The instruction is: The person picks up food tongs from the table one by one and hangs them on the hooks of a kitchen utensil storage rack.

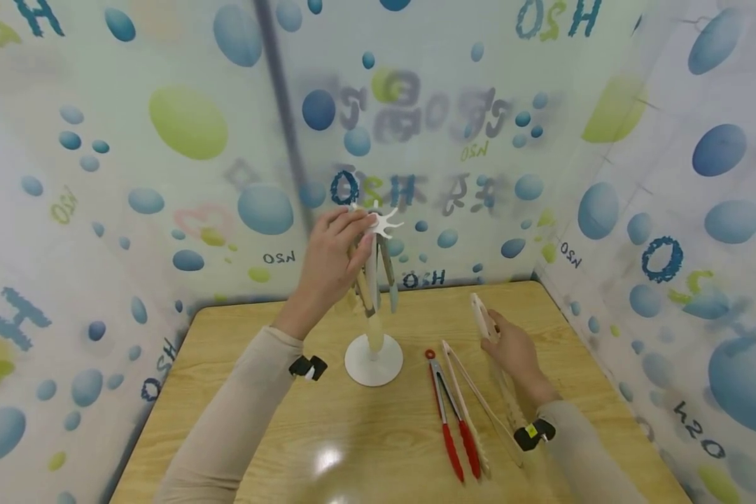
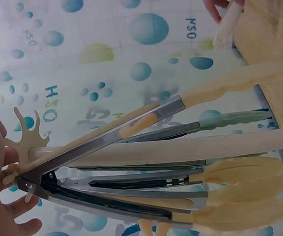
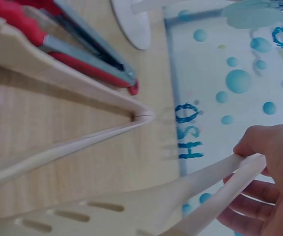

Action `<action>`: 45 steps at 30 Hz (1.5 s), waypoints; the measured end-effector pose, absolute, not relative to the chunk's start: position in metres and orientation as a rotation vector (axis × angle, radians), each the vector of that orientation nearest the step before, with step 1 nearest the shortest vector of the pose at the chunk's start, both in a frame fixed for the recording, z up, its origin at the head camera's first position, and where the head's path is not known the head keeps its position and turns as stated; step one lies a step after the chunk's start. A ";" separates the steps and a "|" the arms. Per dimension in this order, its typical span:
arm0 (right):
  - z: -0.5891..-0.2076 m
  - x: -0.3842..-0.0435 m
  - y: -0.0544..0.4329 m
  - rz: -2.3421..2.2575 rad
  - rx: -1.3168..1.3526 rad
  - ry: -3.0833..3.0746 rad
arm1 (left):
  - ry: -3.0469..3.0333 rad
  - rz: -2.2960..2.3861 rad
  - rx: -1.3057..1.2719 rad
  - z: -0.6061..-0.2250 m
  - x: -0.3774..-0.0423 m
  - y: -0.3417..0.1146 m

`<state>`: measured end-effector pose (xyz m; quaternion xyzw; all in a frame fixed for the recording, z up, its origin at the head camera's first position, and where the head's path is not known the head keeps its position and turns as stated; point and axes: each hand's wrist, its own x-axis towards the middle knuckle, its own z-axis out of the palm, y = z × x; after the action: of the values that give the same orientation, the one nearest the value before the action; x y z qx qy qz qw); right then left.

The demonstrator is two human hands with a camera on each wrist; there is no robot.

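Note:
My left hand (image 1: pixel 330 259) grips the top of a white hanging rack (image 1: pixel 384 225) with curved hooks, its fingers spread among them in the left wrist view. Several metal tongs with cream ends (image 2: pixel 244 172) hang around the rack's pole, along with tongs with pale green ends (image 2: pixel 235 119). Off to the right, my right hand (image 1: pixel 516 353) holds white tongs (image 1: pixel 481 318) near their joined end, raised a little over the table. A slotted arm of these tongs (image 3: pixel 77 215) shows in the right wrist view.
On the wooden table (image 1: pixel 258 420) lie red-handled metal tongs (image 1: pixel 450 420) and open cream tongs (image 1: pixel 466 399), between the rack's round base (image 1: pixel 374 374) and my right hand. Patterned curtain walls (image 1: pixel 189 122) stand close behind the table and at both sides.

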<state>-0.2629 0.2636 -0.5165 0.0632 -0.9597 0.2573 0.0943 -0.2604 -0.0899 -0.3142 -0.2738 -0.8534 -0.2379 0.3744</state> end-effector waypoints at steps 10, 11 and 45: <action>-0.482 -0.278 0.253 0.750 0.313 -2.673 | -2.214 -0.647 -0.714 -0.313 -0.261 -0.091; -0.478 -0.280 0.251 0.758 0.315 -2.656 | -2.215 -0.652 -0.717 -0.313 -0.261 -0.092; -0.376 -0.310 0.166 0.903 0.584 -2.247 | -2.275 -0.682 -0.740 -0.308 -0.256 -0.096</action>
<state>-0.3100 0.1655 -0.3762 0.2221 -0.8548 0.3434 0.3195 -0.2565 -0.0956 -0.3075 -0.2819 -0.8661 -0.2594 0.3212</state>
